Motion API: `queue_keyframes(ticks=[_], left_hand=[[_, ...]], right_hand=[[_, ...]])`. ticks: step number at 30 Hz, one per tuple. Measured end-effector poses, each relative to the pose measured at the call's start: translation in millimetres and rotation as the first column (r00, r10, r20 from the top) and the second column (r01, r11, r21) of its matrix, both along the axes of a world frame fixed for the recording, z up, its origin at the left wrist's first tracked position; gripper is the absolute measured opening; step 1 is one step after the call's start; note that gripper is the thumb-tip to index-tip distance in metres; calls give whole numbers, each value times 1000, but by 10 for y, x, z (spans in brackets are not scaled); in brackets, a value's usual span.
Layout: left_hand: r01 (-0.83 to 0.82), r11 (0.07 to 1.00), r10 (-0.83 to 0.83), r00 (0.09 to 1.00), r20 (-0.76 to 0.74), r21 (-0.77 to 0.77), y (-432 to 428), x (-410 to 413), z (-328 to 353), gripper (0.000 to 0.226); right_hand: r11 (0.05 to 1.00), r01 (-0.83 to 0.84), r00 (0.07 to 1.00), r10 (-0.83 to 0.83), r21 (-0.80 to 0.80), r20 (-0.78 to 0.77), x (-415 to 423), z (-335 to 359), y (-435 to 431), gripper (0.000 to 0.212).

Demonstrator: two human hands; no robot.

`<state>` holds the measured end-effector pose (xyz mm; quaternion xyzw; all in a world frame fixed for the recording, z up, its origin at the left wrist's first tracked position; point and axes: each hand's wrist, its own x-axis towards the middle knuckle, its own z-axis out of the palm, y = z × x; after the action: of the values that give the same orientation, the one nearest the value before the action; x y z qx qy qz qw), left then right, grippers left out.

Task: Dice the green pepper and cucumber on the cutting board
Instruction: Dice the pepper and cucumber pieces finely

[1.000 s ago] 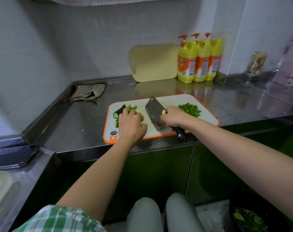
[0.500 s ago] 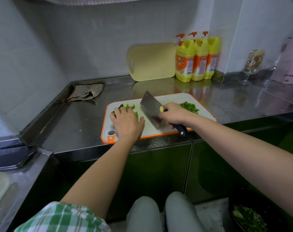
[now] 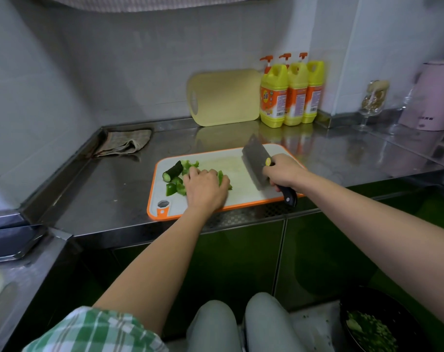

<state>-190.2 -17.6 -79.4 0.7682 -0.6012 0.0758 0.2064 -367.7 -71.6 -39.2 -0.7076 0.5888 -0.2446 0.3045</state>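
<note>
The green pepper pieces lie on the cutting board, under the left hand and just left of it. This hand holds them down with bent fingers and hides some of them. A cucumber piece lies just beyond them. The right hand grips a cleaver, its blade tilted between the hands. Beyond the hands, three yellow bottles and a yellow board stand on the desk, where a cloth also lies.

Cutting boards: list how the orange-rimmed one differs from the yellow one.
The orange board lies flat on the counter; the yellow board stands against the wall. The orange board is white with an orange rim; the yellow board is one pale colour. The orange board carries pepper pieces and cucumber; the yellow board carries nothing. Both have rounded corners and a handle hole.
</note>
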Motion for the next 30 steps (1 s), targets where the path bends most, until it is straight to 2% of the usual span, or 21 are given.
queue_keyframes(ticks=[3,5,8,11,15,22,25,30], left_hand=[[46,999,-46,997,-68,-3,-13,-1,4,39],[52,999,-52,994,-98,0,-5,70,-6,38],[69,997,-71,991,-111,-19,2,209,-59,42],[126,991,-130,986,-100,-49,-8,268,-96,45],[182,981,-187,978,-89,-67,-67,209,-91,42],[173,974,-184,981,-61,-148,-103,184,-191,33],[178,972,-187,981,-46,-150,-110,190,-199,33],[177,971,-183,983,-24,-160,-117,193,-211,34]], right_hand=[[994,-110,993,109,18,47,127,37,106,18],[985,-162,987,161,56,13,187,43,147,19],[992,-113,991,117,60,-68,188,15,118,14],[999,-53,989,52,-3,-137,160,54,90,12],[985,-166,984,162,-40,-80,220,187,152,18],[976,-216,940,202,-21,-275,377,249,303,18],[974,-217,932,188,-61,-309,384,241,331,20],[970,-226,916,179,-94,-360,393,239,326,11]])
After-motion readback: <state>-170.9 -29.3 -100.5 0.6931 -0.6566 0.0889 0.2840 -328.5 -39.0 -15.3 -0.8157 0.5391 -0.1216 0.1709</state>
